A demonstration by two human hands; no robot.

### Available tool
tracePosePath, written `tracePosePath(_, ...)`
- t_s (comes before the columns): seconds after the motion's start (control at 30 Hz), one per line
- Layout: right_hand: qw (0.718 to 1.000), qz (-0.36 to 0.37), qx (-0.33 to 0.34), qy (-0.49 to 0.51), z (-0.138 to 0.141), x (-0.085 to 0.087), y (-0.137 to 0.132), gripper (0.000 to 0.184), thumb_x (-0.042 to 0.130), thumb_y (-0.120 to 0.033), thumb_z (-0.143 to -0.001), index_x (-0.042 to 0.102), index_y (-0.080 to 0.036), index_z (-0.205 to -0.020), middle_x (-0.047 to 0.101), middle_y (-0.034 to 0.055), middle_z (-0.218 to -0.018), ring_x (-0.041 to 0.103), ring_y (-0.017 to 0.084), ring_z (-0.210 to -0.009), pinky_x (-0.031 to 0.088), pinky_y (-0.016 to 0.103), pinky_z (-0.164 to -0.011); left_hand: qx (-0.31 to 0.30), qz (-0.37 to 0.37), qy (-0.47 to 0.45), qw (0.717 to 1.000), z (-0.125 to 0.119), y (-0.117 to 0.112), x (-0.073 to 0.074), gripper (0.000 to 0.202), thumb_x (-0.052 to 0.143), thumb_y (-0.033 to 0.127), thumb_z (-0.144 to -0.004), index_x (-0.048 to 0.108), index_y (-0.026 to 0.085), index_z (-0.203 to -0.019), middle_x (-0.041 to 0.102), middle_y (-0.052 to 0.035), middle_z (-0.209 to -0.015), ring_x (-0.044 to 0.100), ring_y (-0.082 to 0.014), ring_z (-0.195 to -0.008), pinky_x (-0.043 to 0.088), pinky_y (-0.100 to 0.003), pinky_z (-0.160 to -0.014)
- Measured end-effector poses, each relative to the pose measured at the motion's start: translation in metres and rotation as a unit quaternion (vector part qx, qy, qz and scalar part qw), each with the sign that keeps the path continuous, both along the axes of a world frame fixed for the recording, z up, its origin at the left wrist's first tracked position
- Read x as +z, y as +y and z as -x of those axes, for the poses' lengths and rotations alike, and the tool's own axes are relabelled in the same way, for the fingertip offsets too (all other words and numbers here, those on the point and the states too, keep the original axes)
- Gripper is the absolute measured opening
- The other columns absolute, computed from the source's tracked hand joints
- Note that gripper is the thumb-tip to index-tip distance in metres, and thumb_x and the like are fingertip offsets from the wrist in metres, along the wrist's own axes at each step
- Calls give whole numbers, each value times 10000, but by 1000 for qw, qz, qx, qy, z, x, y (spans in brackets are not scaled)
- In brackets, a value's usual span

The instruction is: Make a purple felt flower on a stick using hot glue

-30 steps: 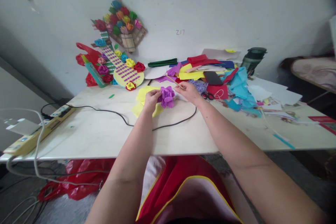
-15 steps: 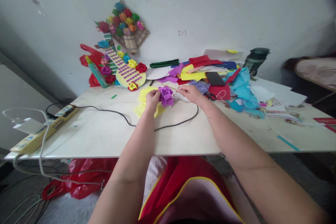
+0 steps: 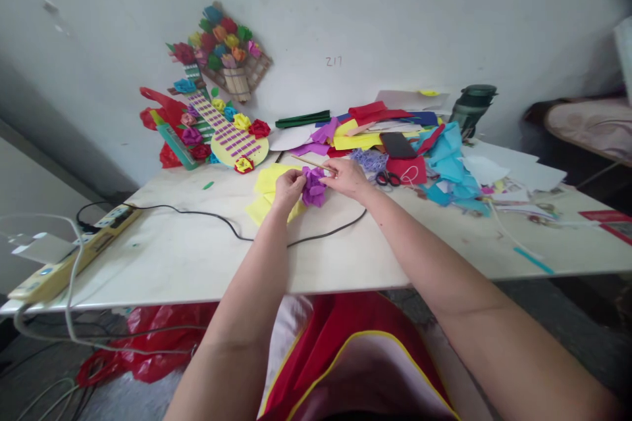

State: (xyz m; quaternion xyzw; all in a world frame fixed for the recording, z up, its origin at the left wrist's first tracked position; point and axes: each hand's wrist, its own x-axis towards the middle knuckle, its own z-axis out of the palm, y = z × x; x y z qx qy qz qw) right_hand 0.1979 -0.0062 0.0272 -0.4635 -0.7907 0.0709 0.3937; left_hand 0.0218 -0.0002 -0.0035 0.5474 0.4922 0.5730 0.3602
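Note:
Between my hands is a purple paper flower with ruffled petals. My left hand pinches its left side. A thin wooden stick is gripped in my right hand and points out to the left above the flower; that hand's fingertips also reach the flower's right edge. Beneath the flower and my left hand lie yellow paper sheets on the white table.
A black cable crosses the table to a power strip at left. Behind stand a decorated paper guitar and a glue bottle. Scissors, a phone, blue crepe paper and a dark bottle are at right.
My right hand has moved left to the flower, with the stick now reaching above it. The left hand keeps its hold. The whole view has shifted slightly.

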Motion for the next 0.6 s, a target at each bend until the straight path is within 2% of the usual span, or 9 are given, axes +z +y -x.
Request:
tracePosePath(0.17, 998, 0, -35, -59, 4, 4, -6, 169, 636, -310, -754, 692, -198, -867, 669, 45, -817, 550, 179, -745, 351, 277, -646, -8, -4, 30, 1000, -6, -5, 4, 31, 617, 187, -634, 618, 161, -651, 526, 29, -545, 456, -102, -526, 346, -226, -527)
tracePosePath(0.37, 994, -15, -68, -89, 6, 2, -5, 141, 549, -241, -798, 674, -181, -771, 675, 66, -821, 553, 185, -749, 320, 286, -620, 6, -14, 65, 998, -11, -8, 5, 37, 579, 164, -645, 614, 156, -655, 533, 29, -552, 456, -104, -542, 356, -226, -537)
tracePosePath(0.6, 998, -44, -9, -41, 4, -6, 1, 144, 547, -197, -781, 689, -177, -770, 687, 56, -821, 574, 172, -756, 367, 275, -664, -17, 18, 0, 1000, -10, -5, 3, 71, 576, 196, -650, 612, 148, -688, 520, 35, -535, 438, -96, -498, 357, -230, -514)
